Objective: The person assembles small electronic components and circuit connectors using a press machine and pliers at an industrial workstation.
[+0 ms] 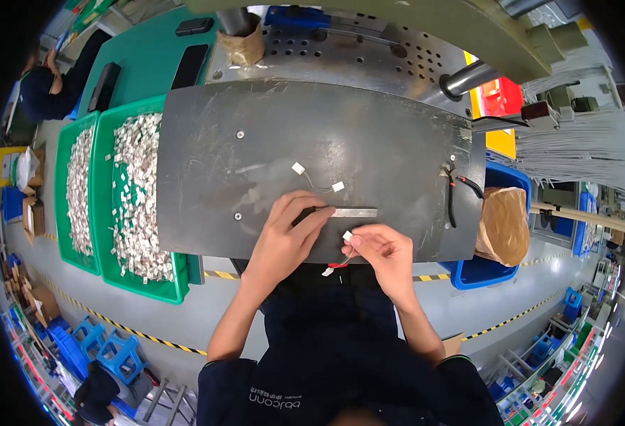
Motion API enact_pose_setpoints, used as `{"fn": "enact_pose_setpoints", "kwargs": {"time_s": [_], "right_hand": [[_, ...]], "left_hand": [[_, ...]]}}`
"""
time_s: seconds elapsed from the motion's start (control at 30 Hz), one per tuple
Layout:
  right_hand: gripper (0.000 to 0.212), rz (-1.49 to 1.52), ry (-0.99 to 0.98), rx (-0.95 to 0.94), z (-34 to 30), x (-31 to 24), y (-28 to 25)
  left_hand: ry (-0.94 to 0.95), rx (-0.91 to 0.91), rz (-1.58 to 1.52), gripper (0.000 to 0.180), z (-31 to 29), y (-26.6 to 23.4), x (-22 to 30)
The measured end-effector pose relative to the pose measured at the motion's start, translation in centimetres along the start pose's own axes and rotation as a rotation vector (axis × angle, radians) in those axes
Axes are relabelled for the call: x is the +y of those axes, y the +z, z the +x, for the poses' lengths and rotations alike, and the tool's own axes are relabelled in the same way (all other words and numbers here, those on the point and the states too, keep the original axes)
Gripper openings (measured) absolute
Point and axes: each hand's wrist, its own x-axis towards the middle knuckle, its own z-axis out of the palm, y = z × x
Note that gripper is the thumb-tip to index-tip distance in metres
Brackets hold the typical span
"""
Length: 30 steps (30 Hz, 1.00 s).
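Observation:
My left hand (289,233) is closed over the left end of a short, flat metal bar (355,212) at the near part of the grey work plate. Its fingers hide that end, so I cannot tell how the bar continues there. My right hand (383,254) pinches a small white connector (347,236) between thumb and fingertips. A thin short wire runs down from it to a second white connector (328,271), hanging by the plate's near edge with something red beside it. Farther away lies another short cable (317,187), with a white connector on each end.
The scratched grey plate (206,160) carries black-and-red pliers (452,195) on the right. Green bins (179,280) of small white connectors stand left. A blue bin (468,275) with brown paper (504,227) is right. A press column (461,82) rises behind; another person (42,92) sits far left.

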Motion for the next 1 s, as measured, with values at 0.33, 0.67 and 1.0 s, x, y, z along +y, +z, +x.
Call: {"fn": "enact_pose_setpoints", "kwargs": {"time_s": [0.33, 0.67, 1.0], "right_hand": [[0.011, -0.119, -0.065, 0.194, 1.7, 0.0, 1.1], [0.018, -0.036, 0.002, 0.239, 1.7, -0.4, 2.0], [0.018, -0.815, -0.215, 0.333, 4.0, -4.6, 2.1]], "left_hand": [[-0.191, 0.152, -0.159, 0.017, -0.9, 1.9, 0.9], [-0.167, 0.184, -0.233, 0.016, -1.7, 2.4, 0.6], [-0.191, 0.208, -0.250, 0.015, -1.1, 2.4, 1.0]]}}
